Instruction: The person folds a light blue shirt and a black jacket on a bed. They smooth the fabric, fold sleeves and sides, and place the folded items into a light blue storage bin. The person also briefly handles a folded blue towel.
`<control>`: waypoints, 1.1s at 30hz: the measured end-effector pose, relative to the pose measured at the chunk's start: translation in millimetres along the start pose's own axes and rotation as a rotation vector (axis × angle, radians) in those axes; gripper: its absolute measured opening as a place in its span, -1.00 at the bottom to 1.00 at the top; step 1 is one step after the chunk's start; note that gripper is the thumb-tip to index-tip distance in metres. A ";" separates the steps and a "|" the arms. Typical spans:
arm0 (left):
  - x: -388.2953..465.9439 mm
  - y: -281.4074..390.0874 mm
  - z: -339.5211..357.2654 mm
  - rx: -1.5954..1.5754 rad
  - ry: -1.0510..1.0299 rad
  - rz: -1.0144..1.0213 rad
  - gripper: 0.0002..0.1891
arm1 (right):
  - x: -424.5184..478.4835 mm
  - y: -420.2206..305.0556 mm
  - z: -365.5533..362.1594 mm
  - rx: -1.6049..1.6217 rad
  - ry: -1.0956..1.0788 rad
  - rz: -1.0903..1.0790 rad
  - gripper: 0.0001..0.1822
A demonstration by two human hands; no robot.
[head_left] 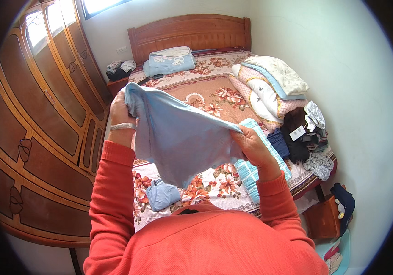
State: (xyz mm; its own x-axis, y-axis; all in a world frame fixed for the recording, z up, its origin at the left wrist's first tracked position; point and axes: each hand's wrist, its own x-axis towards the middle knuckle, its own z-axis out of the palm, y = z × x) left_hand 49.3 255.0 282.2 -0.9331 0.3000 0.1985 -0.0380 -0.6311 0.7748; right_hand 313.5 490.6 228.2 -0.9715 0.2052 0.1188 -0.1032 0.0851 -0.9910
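A light blue cloth garment (182,134) hangs spread in the air above the bed, stretched between my two hands. My left hand (120,108) grips its upper left corner, where the fabric is bunched. At the other end, my right hand (251,142) pinches the upper right corner. The lower part droops in loose folds, and its exact kind cannot be told. Below it, a folded blue garment (162,195) lies on the flowered bedspread (229,185). Just behind my right wrist is a folded turquoise and white quilted cloth (251,173).
Folded quilts (265,86) and a heap of dark and white clothes (298,137) line the bed's right side. A folded blue blanket (170,62) lies near the wooden headboard (189,32). A wooden wardrobe (45,103) stands left; a turquoise basin (345,251) sits lower right.
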 end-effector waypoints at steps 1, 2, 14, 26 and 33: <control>-2.5 -6.1 0.3 0.072 -0.072 0.029 -0.73 | 1.3 -6.4 8.1 0.191 -0.008 0.008 -0.54; -6.7 -11.3 1.5 0.146 -0.144 0.058 -0.72 | 5.4 -12.1 21.2 0.382 -0.017 0.017 -0.53; -131.7 -68.0 16.2 0.689 -0.811 0.292 0.13 | 37.1 -24.1 50.7 1.154 -0.162 0.012 -0.52; -107.6 -75.1 27.3 0.378 -0.648 -0.076 -0.75 | 29.5 -18.3 38.7 1.193 0.065 -0.007 -0.61; -85.5 -63.6 56.8 0.391 -0.589 -0.218 -0.76 | 21.8 -4.4 19.9 -0.164 0.292 0.094 -0.54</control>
State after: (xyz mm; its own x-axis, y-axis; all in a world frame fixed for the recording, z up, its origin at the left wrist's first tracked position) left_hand 151.8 310.2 250.0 -0.5683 0.7929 0.2200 0.0324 -0.2455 0.9688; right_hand 288.6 475.3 233.9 -0.8706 0.4879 0.0634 0.0428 0.2034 -0.9782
